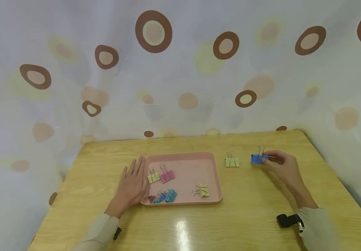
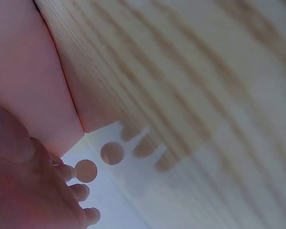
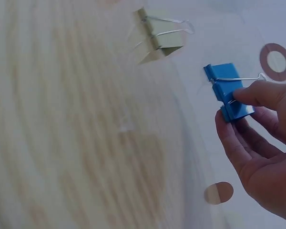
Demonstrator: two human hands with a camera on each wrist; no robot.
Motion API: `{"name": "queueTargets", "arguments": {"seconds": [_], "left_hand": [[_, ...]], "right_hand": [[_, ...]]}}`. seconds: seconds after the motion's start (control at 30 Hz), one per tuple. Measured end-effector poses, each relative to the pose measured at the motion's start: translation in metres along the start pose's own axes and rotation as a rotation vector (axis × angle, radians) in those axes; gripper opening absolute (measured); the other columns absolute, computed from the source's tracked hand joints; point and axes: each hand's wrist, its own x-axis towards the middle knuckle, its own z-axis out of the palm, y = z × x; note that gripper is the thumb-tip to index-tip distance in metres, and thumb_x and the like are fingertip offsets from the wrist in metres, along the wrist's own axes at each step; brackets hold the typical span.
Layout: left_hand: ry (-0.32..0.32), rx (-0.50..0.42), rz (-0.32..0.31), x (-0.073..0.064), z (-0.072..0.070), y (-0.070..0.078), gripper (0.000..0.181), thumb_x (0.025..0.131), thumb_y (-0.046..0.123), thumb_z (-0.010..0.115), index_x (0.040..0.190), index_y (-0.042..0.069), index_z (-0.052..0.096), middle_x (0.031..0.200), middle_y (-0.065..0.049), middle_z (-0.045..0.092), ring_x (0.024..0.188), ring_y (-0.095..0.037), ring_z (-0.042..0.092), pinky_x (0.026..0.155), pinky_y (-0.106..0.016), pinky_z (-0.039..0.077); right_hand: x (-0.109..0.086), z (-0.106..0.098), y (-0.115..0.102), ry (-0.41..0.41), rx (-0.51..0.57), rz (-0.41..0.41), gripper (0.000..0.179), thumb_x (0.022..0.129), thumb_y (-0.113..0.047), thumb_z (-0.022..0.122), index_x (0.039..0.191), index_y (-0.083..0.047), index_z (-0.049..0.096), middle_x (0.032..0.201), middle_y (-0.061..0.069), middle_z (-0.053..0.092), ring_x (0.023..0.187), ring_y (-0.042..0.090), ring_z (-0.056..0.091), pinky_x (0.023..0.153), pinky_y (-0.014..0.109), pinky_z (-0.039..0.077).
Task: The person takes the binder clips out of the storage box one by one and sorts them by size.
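My right hand [image 1: 282,167] pinches a blue binder clip [image 1: 257,159] between thumb and fingers, over the right part of the table. In the right wrist view the blue clip [image 3: 227,88] shows its wire handles, the thumb lying across its face. Left of it stands a pale green binder clip [image 1: 232,162] with its handles upward. My left hand [image 1: 133,184] rests with straight fingers along the left side of a pink tray [image 1: 190,203]; in the left wrist view its palm [image 2: 28,176] lies against the tray wall [image 2: 52,95].
Inside the tray, a pink clip [image 1: 167,176] and a yellow-green clip [image 1: 153,177] stand at the left. Several small clips and a teal clip [image 1: 170,196] cluster at the front left, and a yellow clip [image 1: 203,190] lies at the right. A patterned curtain [image 1: 180,76] hangs behind the table [image 1: 246,223].
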Motion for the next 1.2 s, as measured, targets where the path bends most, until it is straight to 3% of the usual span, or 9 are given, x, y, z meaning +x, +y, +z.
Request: {"name": "queueTargets", "arguments": {"seconds": [0.17,0.33,0.57,0.83,1.1,1.2], "left_hand": [[0.003,-0.013,-0.009,0.003,0.006,0.002,0.063,0.108,0.024,0.033,0.162,-0.003,0.017,0.169,-0.019,0.019,0.154,-0.042,0.019,0.121,-0.064,0.015],[0.014,-0.014,0.007,0.006,0.005,0.002,0.062,0.108,0.024,0.032,0.162,-0.003,0.018,0.168,-0.019,0.019,0.154,-0.042,0.019,0.121,-0.063,0.016],[0.016,0.016,0.014,0.005,0.005,0.002,0.062,0.108,0.025,0.034,0.161,-0.004,0.02,0.168,-0.02,0.022,0.153,-0.043,0.021,0.12,-0.064,0.019],[0.003,0.024,0.002,0.002,0.003,0.001,0.062,0.108,0.025,0.034,0.162,-0.004,0.019,0.168,-0.019,0.022,0.153,-0.042,0.021,0.12,-0.064,0.019],[-0.002,0.023,-0.001,0.003,0.002,0.002,0.062,0.108,0.025,0.034,0.162,-0.003,0.019,0.168,-0.019,0.021,0.153,-0.042,0.021,0.12,-0.064,0.019],[0.0,0.022,-0.002,0.004,0.002,0.002,0.062,0.108,0.025,0.033,0.162,-0.003,0.019,0.168,-0.019,0.021,0.154,-0.041,0.02,0.121,-0.063,0.018]], "right_hand": [[0.004,-0.007,0.001,-0.049,-0.031,0.001,0.03,0.097,-0.007,0.072,0.12,0.01,0.067,0.116,0.014,0.071,0.099,-0.005,0.065,0.081,0.012,0.053],[0.01,0.001,0.003,-0.035,-0.115,0.015,0.026,0.095,-0.007,0.073,0.116,0.009,0.07,0.115,0.029,0.07,0.092,-0.01,0.063,0.078,0.01,0.052],[0.015,0.005,0.007,-0.061,-0.165,0.023,0.025,0.096,-0.013,0.073,0.112,0.006,0.073,0.111,0.026,0.072,0.089,-0.008,0.063,0.077,0.009,0.051],[0.017,0.005,0.003,-0.121,-0.235,0.054,0.025,0.096,-0.013,0.073,0.113,0.006,0.072,0.113,0.027,0.071,0.1,0.036,0.071,0.076,0.012,0.05],[0.016,0.003,0.001,-0.119,-0.227,0.07,0.038,0.097,-0.02,0.074,0.123,0.006,0.068,0.119,0.027,0.069,0.106,0.035,0.068,0.079,0.01,0.049],[0.015,0.0,-0.001,-0.08,-0.222,0.088,0.04,0.098,-0.025,0.072,0.126,0.004,0.066,0.121,0.024,0.068,0.106,0.02,0.065,0.08,0.01,0.047]]}}
